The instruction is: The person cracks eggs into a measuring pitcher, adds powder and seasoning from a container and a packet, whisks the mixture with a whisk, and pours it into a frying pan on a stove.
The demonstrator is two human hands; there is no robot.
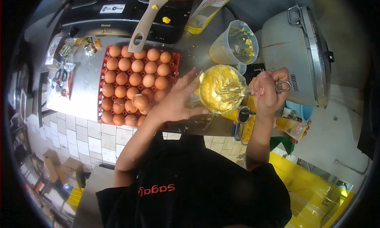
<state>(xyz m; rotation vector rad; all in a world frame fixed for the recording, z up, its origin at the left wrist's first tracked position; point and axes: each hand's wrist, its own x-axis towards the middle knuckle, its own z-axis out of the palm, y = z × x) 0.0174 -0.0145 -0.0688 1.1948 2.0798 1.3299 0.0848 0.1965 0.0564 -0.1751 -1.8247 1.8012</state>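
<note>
My left hand (pixel 178 99) curls its fingers and thumb around the side of a clear plastic container (pixel 198 92). Inside it is a lumpy yellow mixture (pixel 215 78), apparently beaten egg with paler clumps. My right hand (pixel 269 89) grips the handle of a wire whisk (pixel 231 95), whose wires dip into the mixture. Left of the container, a red egg tray (pixel 100 75) holds many brown eggs (pixel 135 78). Broken shells (pixel 140 101) sit among them near my left forearm, which hides the tray's near right corner.
A mixture-smeared clear jug (pixel 233 44) stands just behind the container. A large metal pot (pixel 287 50) is at right. The pan handle (pixel 143 26) overhangs the egg tray from the stove (pixel 107 22). Scissors (pixel 61 74) and packets (pixel 92 46) lie at left; a yellow can (pixel 239 115) is near my right wrist.
</note>
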